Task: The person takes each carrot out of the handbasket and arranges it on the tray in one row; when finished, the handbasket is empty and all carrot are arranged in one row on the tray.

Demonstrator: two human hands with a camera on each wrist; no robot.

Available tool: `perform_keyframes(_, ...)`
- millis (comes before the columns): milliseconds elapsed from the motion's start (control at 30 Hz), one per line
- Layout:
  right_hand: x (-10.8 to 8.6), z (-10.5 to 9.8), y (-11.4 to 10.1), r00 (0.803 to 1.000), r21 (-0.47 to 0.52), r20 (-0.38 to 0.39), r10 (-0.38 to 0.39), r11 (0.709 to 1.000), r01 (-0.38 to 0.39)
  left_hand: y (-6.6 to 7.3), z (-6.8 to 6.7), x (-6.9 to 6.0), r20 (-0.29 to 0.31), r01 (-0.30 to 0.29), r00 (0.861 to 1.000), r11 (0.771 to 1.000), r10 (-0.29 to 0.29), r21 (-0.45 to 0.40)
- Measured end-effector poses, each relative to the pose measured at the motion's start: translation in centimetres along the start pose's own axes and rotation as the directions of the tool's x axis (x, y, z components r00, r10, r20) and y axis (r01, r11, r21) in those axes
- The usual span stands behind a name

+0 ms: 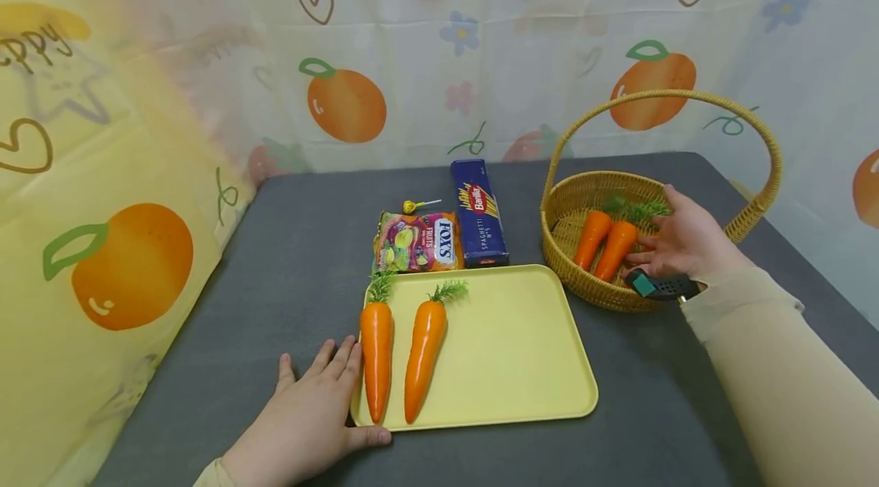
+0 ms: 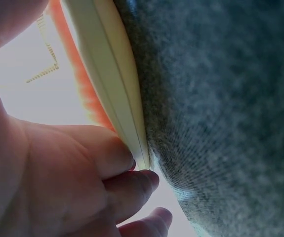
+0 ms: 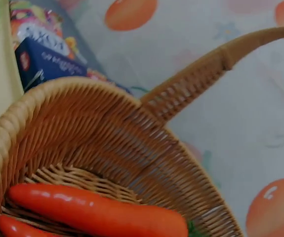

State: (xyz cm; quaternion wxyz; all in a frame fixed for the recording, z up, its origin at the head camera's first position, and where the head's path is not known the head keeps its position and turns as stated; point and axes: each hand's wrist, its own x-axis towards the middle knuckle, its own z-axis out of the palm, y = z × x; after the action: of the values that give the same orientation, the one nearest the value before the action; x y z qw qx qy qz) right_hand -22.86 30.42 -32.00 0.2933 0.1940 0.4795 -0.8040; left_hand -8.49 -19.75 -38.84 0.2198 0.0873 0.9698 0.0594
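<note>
A yellow tray (image 1: 508, 349) bears two orange carrots (image 1: 376, 357) with green tops, side by side at its left. My left hand (image 1: 302, 411) touches the tray's left edge, fingers fairly straight and thumb at the near corner; the left wrist view shows the fingers against the tray rim (image 2: 109, 74). At the right stands a wicker basket (image 1: 570, 197) with a tall handle, holding two more carrots (image 1: 616, 250). My right hand (image 1: 680, 235) reaches over the basket's right side beside those carrots, fingers spread and apparently holding nothing. The right wrist view shows the basket carrots (image 3: 97, 210) but no fingers.
Behind the tray lie a Fox's fruit candy bag (image 1: 419, 243), a yellow lollipop (image 1: 410, 207) and a blue Barilla spaghetti box (image 1: 478, 212). The basket handle (image 1: 659, 94) arches above the right hand. A printed curtain (image 1: 426, 37) hangs around the dark grey table (image 1: 288, 258).
</note>
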Motion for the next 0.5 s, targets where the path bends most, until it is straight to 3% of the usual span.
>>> perform_keyframes(167,1.7,0.7,-0.3,0.999,-0.175,-0.053,-0.003,0.985,-0.006,0.1,-0.1,0.0,-0.007,-0.01,1.0,1.0,0.01,0.004)
perform_keyframes(300,2.9,1.0,-0.5,0.993,-0.305,-0.105,-0.048,0.952,0.013,0.2,-0.2,0.0,-0.001,-0.008,1.0,1.0,0.008,0.005)
perform_keyframes(500,4.3,1.1,-0.7,0.982,-0.558,-0.141,-0.129,0.829,0.029,0.2,-0.1,0.1,0.004,-0.004,1.0,1.0,0.004,0.005)
